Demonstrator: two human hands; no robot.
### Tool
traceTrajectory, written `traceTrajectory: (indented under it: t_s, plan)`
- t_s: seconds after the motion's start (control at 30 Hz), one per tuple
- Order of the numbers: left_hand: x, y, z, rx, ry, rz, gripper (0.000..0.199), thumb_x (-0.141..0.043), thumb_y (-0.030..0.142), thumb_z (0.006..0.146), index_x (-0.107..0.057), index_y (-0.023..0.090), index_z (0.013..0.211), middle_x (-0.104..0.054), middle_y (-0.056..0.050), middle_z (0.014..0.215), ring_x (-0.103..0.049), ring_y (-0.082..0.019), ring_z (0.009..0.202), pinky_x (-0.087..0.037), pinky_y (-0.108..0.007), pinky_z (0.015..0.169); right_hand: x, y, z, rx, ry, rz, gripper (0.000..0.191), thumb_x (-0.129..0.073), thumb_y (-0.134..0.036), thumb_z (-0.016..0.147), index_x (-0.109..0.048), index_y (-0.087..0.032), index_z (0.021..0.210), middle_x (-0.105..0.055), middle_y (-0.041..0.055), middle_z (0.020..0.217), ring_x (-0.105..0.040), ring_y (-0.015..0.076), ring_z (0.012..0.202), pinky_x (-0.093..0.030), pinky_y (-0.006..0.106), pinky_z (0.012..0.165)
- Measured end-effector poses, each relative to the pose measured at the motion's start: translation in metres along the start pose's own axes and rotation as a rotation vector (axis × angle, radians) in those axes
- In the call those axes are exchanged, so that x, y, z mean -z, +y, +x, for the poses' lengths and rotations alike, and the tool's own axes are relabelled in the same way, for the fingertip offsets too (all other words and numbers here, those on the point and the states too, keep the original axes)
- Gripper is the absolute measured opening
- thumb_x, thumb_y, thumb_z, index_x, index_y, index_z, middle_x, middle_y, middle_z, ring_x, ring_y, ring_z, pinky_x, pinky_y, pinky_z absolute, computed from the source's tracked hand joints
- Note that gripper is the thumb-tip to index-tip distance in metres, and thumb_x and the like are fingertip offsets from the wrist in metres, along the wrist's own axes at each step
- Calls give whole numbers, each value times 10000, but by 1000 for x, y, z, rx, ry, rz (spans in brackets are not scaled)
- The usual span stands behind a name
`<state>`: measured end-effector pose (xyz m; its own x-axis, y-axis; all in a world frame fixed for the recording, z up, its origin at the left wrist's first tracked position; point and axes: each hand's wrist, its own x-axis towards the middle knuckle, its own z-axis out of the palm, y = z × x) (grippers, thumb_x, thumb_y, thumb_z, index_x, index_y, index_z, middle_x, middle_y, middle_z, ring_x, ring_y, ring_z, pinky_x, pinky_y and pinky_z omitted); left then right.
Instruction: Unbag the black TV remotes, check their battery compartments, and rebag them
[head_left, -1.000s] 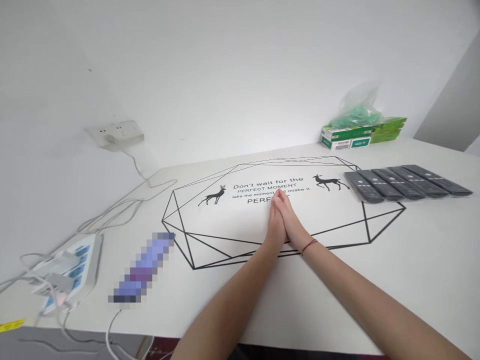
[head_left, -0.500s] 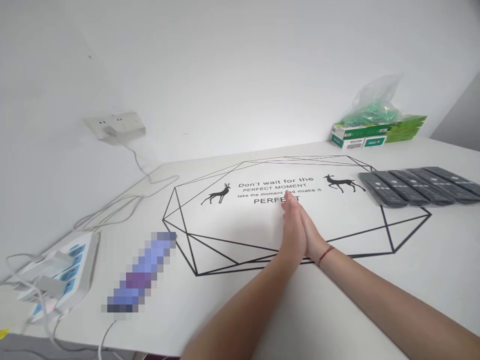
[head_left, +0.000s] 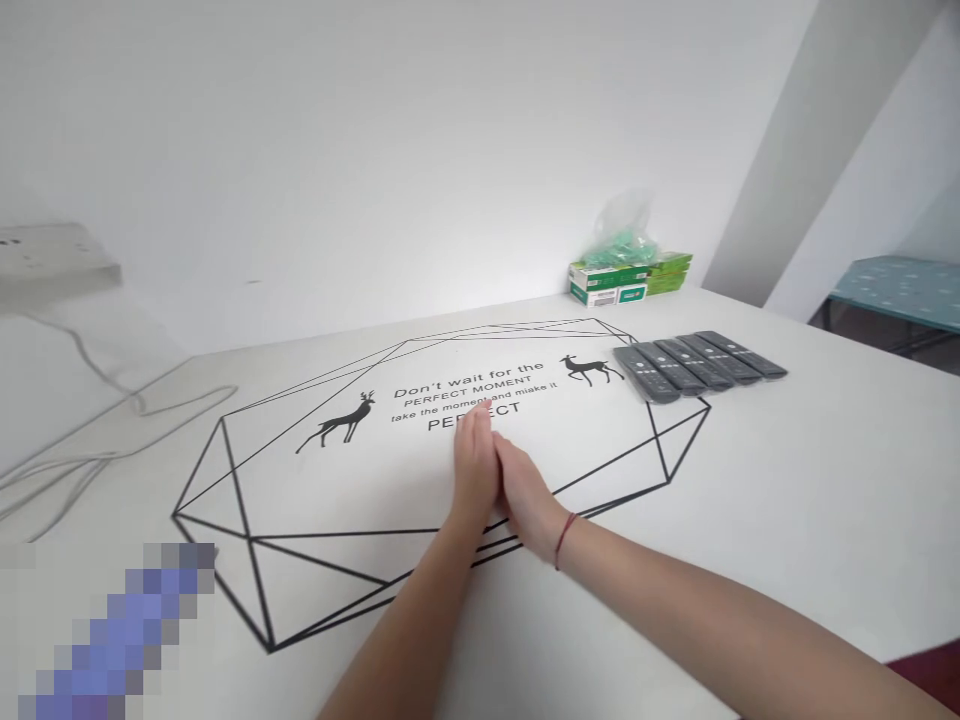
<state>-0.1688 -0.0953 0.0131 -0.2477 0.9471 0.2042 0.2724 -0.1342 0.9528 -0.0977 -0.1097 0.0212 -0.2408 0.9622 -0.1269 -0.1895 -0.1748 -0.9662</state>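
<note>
Palm to palm, my left hand and my right hand press against each other over the middle of the white table. The fingers of both are stretched out, and I see no object between them. A thin red string bracelet circles my right wrist. Under the fingertips lies black printed lettering, partly covered by the hands. Right of the hands, several dark remote controls in clear wrapping lie side by side in a row.
Green and white boxes with a clear plastic bag on top stand at the back by the wall. A blurred-out bluish object lies front left, near white cables. A wall socket hangs left. Another table stands far right.
The view has swung to the right, so the table and its things sit further left and the power strip is out of sight. Both hands stay pressed together.
</note>
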Motion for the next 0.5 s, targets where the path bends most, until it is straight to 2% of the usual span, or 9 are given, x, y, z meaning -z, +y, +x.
traceTrajectory:
  t_s: [0.07, 0.13, 0.3, 0.4, 0.5]
  plan:
    - [5, 4, 6, 51, 1, 19, 340, -354, 337, 861, -647, 217, 985, -657, -66, 1099, -577, -227, 1081, -442, -375, 945, 0, 0, 0, 27, 17, -43, 329, -333, -352, 872, -614, -180, 875, -688, 69, 864, -636, 213, 825, -529, 332, 697]
    - [5, 6, 10, 87, -13, 48, 305, -381, 336, 832, -655, 204, 850, -682, -50, 963, -610, -213, 954, -475, -345, 856, 2, -2, 3, 56, 21, -109, 302, -335, -312, 858, -603, -182, 811, -679, 54, 806, -629, 194, 782, -519, 304, 663]
    - [3, 7, 13, 69, -10, 96, 296, -402, 359, 819, -651, 200, 825, -678, -41, 934, -598, -202, 890, -466, -313, 786, 22, -18, 24, 149, 24, -373, 263, -374, -258, 813, -592, -182, 686, -661, 28, 678, -617, 165, 662, -497, 269, 594]
    - [3, 6, 14, 79, -6, 76, 324, -384, 371, 827, -651, 189, 857, -669, -48, 883, -602, -185, 805, -464, -307, 758, 52, -34, 40, 276, 131, -594, 231, -422, -259, 801, -609, -191, 684, -675, 31, 747, -615, 176, 744, -487, 287, 700]
    - [4, 3, 14, 102, -20, 82, 335, -392, 382, 825, -660, 187, 873, -660, -45, 838, -600, -175, 768, -464, -302, 740, 97, -46, 50, 389, 343, -838, 210, -454, -242, 800, -647, -184, 859, -672, 93, 983, -565, 237, 973, -399, 373, 921]
